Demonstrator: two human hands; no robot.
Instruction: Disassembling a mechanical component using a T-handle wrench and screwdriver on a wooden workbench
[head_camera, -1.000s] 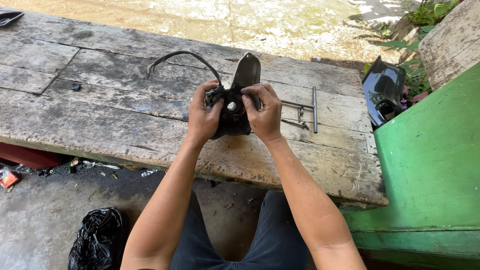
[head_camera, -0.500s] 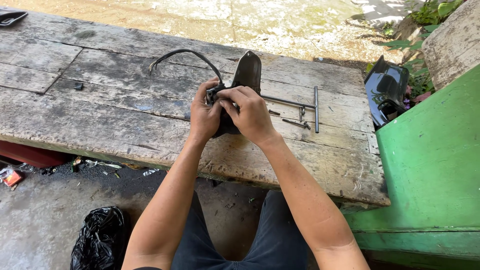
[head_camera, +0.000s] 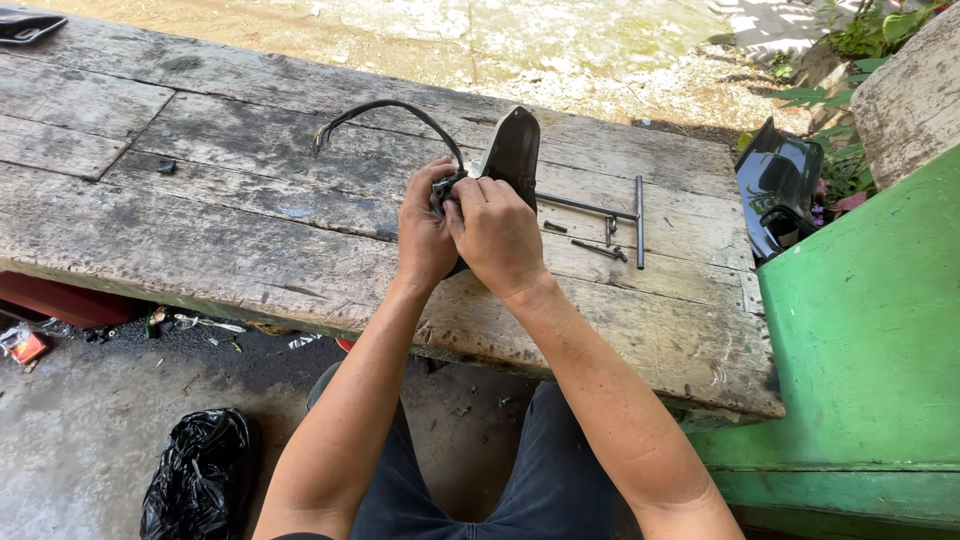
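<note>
Both hands meet over a black plastic part (head_camera: 512, 152) standing on a weathered wooden bench (head_camera: 250, 240). My left hand (head_camera: 425, 232) grips the part's lower left side, where a black cable (head_camera: 385, 112) curves away to the left and ends in bare wire tips. My right hand (head_camera: 497, 237) is closed over the part's front and hides its middle. Only the part's upper tip shows above my fingers.
A metal T-handle wrench (head_camera: 618, 213) and a few loose bolts (head_camera: 598, 247) lie on the planks just right of my hands. A black plastic cover (head_camera: 775, 185) leans beside a green wall (head_camera: 870, 330). A black plastic bag (head_camera: 200, 475) sits on the concrete floor.
My right hand has slid left across the part's front and covers the pale centre that showed before. My left hand keeps its grip. The part stays upright.
</note>
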